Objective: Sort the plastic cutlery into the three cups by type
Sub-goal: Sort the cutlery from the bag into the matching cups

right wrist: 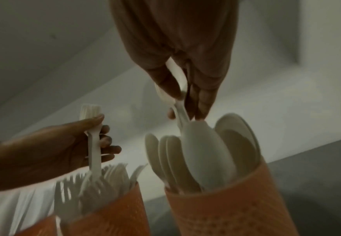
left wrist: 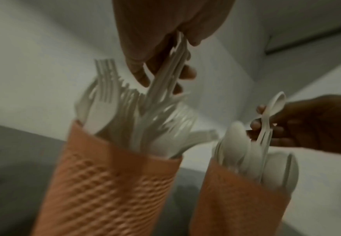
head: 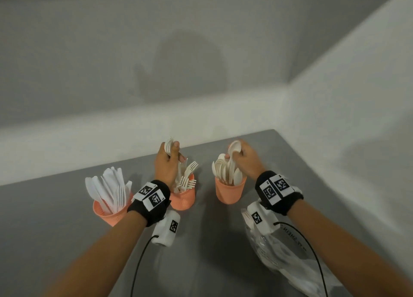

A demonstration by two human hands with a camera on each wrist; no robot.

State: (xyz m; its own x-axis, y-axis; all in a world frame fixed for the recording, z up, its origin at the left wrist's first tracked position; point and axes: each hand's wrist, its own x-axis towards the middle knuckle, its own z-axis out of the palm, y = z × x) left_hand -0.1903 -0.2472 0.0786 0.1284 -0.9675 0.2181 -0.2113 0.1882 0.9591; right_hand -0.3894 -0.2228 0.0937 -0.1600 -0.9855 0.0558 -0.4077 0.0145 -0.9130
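Three orange cups stand in a row on the grey table (head: 67,241). The left cup (head: 107,214) holds white knives, the middle cup (head: 183,199) forks, the right cup (head: 230,193) spoons. My left hand (head: 174,153) grips white forks (left wrist: 168,70) by the neck, tines up, their handles reaching down among the forks in the middle cup (left wrist: 109,183). My right hand (head: 233,153) pinches a white spoon (head: 234,148), bowl up, with its handle down inside the spoon cup (right wrist: 226,210). The right wrist view also shows the left hand (right wrist: 103,135) around its fork (right wrist: 94,143).
A crumpled clear plastic bag (head: 281,254) lies on the table at the near right, under my right forearm, with some white cutlery inside. White walls meet at a corner just behind the cups. Cables run from both wrist cameras toward me.
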